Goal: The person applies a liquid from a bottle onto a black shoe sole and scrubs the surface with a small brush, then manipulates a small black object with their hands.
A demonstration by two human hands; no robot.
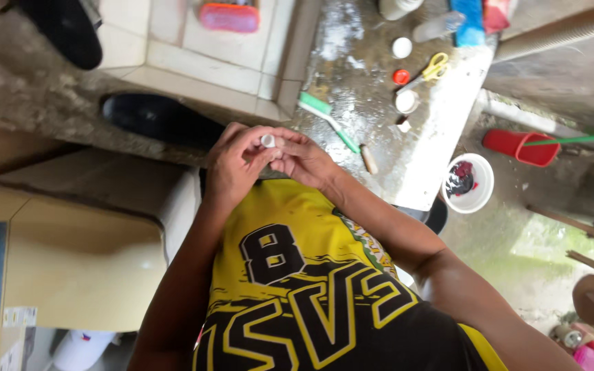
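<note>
My left hand [235, 165] and my right hand [305, 159] meet in front of my chest, above a yellow and black jersey [297, 275]. Between the fingertips of both hands sits a small white round cap-like object [267, 141]. The thumb and forefinger of the left hand pinch it, and the right hand's fingers close on it from the other side. What lies under the object is hidden by the fingers.
A wet concrete counter [359, 41] holds a green toothbrush [326, 119], yellow-handled scissors [429, 71], a red cap [401, 76] and white caps [406, 102]. A tiled basin [194, 55] holds a pink brush [229, 17]. A white bucket [484, 198] and a red dustpan [520, 146] are on the floor at right.
</note>
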